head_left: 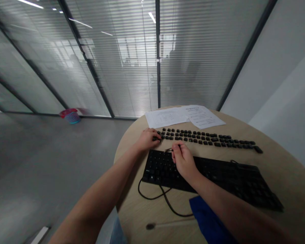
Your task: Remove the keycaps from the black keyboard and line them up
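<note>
A black keyboard [165,169] lies across the round table, with many of its keys off their places. Beyond it, loose black keycaps [198,137] are set out in rows. My left hand [148,139] is at the left end of these rows, its fingers closed on a keycap [156,138]. Over the keyboard's upper left part, my right hand [183,157] grips a keycap puller [168,149] with thin metal wires pointing left. Its handle is mostly hidden in my fingers.
White printed sheets [167,117] lie at the table's far edge. The black cable [165,195] loops in front of the keyboard. Nearer me are a brush [151,226] with a dark tip and a blue cloth [210,220]. A basket [72,117] stands on the floor by the glass wall.
</note>
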Demonstrator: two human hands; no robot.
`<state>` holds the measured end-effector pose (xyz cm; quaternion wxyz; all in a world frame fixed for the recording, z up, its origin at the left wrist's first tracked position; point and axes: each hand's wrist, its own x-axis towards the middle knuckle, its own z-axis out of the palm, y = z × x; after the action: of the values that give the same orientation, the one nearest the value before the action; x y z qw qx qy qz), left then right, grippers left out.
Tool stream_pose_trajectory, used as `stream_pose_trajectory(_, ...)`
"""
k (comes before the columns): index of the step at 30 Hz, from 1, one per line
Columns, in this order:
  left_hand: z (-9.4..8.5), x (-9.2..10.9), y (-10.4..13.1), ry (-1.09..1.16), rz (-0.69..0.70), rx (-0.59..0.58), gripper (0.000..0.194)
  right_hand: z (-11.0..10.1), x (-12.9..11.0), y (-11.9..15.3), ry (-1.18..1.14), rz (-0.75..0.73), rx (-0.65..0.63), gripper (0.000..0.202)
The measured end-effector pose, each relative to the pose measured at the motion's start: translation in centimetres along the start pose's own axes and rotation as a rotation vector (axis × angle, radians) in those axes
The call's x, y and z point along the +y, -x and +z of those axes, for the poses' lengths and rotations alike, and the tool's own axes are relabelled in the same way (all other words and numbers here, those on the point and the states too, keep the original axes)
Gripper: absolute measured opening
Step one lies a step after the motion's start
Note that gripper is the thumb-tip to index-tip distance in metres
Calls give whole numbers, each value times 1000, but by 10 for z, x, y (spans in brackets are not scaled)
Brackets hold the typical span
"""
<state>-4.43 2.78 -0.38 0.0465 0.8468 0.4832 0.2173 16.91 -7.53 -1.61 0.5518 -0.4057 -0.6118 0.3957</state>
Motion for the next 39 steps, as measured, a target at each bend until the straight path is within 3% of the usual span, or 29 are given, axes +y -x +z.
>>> stream_pose_trajectory(17, -1, 0, 5, -55, -77, -51, 24, -2, -1, 3, 12, 26, -28, 30)
stream_pose_trajectory(22, -9, -4, 12, -37, -81, -12, 30, -4, -6, 3, 19, 40, -23, 32)
stream_pose_trajectory(28, -18, -12, 17, -89, -77, -32, 23, -3, -8, 3, -19, 67, -6, 33)
stream_pose_trajectory(39, -22, -10, 18, -48, -76, -21, 25, -3, -9, 3, -26, 80, 8, 36)
